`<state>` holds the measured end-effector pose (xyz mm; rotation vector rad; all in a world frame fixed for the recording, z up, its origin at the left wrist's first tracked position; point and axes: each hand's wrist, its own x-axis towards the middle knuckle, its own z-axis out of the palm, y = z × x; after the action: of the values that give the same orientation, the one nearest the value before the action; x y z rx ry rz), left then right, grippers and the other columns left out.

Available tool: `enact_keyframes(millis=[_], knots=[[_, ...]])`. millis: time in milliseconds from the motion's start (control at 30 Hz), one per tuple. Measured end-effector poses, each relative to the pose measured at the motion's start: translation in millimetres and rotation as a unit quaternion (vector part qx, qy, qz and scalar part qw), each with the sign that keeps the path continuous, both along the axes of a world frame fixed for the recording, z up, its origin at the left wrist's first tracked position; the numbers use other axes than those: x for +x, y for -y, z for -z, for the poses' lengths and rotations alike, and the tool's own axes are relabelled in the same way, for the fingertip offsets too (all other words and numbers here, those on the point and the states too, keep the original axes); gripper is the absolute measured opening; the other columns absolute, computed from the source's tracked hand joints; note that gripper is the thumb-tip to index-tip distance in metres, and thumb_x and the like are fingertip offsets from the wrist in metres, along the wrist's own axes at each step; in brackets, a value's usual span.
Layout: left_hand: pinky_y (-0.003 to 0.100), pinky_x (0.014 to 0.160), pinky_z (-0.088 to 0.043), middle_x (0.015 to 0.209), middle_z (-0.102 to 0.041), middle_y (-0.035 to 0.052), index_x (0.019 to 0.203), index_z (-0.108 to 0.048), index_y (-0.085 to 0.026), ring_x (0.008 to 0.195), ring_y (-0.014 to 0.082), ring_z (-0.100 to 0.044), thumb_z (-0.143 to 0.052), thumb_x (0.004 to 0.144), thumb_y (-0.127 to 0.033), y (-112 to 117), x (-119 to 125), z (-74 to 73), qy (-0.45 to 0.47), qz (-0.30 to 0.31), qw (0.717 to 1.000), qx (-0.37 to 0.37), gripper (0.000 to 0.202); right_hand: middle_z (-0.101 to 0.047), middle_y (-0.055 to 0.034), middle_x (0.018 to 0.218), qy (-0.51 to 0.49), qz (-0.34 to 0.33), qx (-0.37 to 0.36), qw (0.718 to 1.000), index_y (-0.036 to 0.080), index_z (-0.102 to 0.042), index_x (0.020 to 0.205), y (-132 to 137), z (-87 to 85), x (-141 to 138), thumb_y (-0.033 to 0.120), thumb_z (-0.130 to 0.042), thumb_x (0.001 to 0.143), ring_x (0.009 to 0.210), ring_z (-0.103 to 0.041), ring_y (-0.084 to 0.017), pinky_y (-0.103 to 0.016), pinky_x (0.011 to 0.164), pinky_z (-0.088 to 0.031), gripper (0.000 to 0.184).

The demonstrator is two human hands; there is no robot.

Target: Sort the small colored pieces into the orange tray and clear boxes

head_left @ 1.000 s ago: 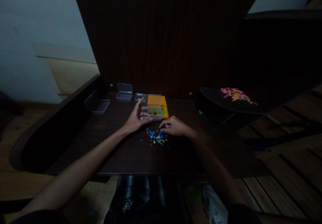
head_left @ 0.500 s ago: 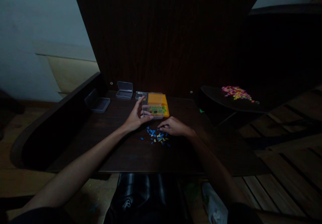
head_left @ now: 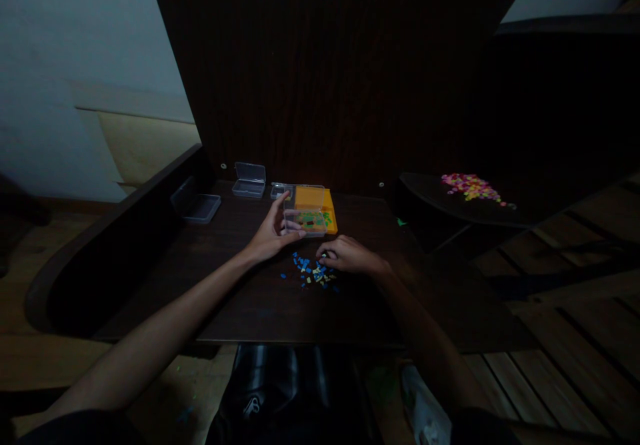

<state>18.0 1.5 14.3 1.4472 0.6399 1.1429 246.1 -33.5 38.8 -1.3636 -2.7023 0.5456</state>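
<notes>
On the dark worktop lies one scatter of blue and pale-yellow pieces, best suited to light fingertip work; right hand, fingers bunched over its edge, pinch indiscernible; left hand, fingers gripping clear box, best kept level; orange tray behind.

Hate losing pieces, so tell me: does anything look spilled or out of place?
Yes, a green bit at the right, by the dark shelf, looks stray: it sits well apart from the green pieces in the orange tray. Too small to identify.

Clear, glossy plastic box, smooth wooden tabletop, orange plastic tray
</notes>
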Motion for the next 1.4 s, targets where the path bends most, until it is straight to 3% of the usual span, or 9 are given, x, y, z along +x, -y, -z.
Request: enact_keyframes(millis=[167, 333, 600, 800, 1100, 1233, 1400], knots=[[0.036, 0.081, -0.058, 0.126, -0.052, 0.0121, 0.150, -0.023, -0.034, 0.086, 0.0157, -0.063, -0.085, 0.066, -0.027, 1.7, 0.3, -1.8, -0.003, -0.006, 1.000, -0.008, 0.105, -0.070, -0.0034, 0.085, 0.032, 0.004, 0.008, 0.999, 0.020, -0.070, 0.104, 4.3, 1.5, -1.6, 0.027, -0.059, 0.088, 0.073, -0.060, -0.014, -0.024, 0.067, -0.036, 0.020], [0.036, 0.080, -0.057, 0.125, -0.053, 0.0121, 0.150, -0.024, -0.034, 0.085, 0.0157, -0.063, -0.085, 0.066, -0.027, 2.9, 0.1, -3.0, -0.002, -0.007, 1.000, -0.005, 0.104, -0.068, -0.0023, 0.078, 0.064, 0.010, 0.006, 0.998, 0.020, -0.068, 0.107, 9.6, -5.5, -6.8, 0.027, -0.060, 0.087, 0.069, -0.058, -0.015, -0.024, 0.065, -0.034, 0.022], [0.033, 0.079, -0.056, 0.125, -0.054, 0.0131, 0.151, -0.020, -0.030, 0.084, 0.0148, -0.063, -0.087, 0.064, -0.029, 3.0, 0.2, -4.5, -0.007, -0.009, 1.000, -0.014, 0.109, -0.068, -0.0018, 0.081, 0.058, 0.014, -0.004, 0.998, 0.020, -0.066, 0.107, 10.9, -6.6, -8.3, 0.027, -0.059, 0.088, 0.071, -0.059, -0.015, -0.023, 0.065, -0.033, 0.021], [0.035, 0.081, -0.057, 0.124, -0.054, 0.0113, 0.150, -0.022, -0.032, 0.085, 0.0150, -0.063, -0.086, 0.065, -0.028, 3.7, 0.2, -5.0, -0.002, -0.010, 1.000, -0.013, 0.107, -0.066, -0.0007, 0.078, 0.002, 0.016, 0.002, 1.000, 0.019, -0.065, 0.106, 6.5, -1.0, -2.0, 0.028, -0.058, 0.089, 0.067, -0.056, -0.013, -0.022, 0.064, -0.034, 0.021], [0.032, 0.076, -0.055, 0.128, -0.052, 0.0142, 0.152, -0.020, -0.031, 0.084, 0.0146, -0.062, -0.086, 0.064, -0.026, 2.8, 1.9, 0.0, -0.012, 0.001, 1.000, -0.021, 0.110, -0.041, 0.0096, 0.054, -0.200, 0.020, -0.051, 0.978, 0.014, -0.061, 0.100, 1.2, -12.5, 13.4, 0.036, -0.055, 0.089, 0.049, -0.035, -0.008, -0.019, 0.052, -0.029, 0.025], [0.032, 0.077, -0.055, 0.128, -0.050, 0.0141, 0.152, -0.020, -0.032, 0.085, 0.0145, -0.062, -0.084, 0.067, -0.023, 6.9, 6.2, 3.8, -0.026, 0.021, 0.999, -0.026, 0.106, -0.043, 0.0085, 0.056, -0.207, 0.027, -0.025, 0.978, 0.014, -0.061, 0.098, -6.6, -21.7, 12.6, 0.032, -0.056, 0.088, 0.051, -0.038, -0.008, -0.021, 0.054, -0.031, 0.022], [0.033, 0.078, -0.055, 0.123, -0.054, 0.0127, 0.152, -0.020, -0.031, 0.086, 0.0144, -0.062, -0.082, 0.069, -0.021, 12.3, 10.0, 4.9, -0.038, 0.053, 0.997, -0.032, 0.104, -0.052, 0.0047, 0.063, -0.138, 0.008, 0.017, 0.990, 0.014, -0.063, 0.101, -16.9, -28.9, 5.0, 0.024, -0.057, 0.088, 0.056, -0.044, -0.009, -0.021, 0.056, -0.033, 0.017]])
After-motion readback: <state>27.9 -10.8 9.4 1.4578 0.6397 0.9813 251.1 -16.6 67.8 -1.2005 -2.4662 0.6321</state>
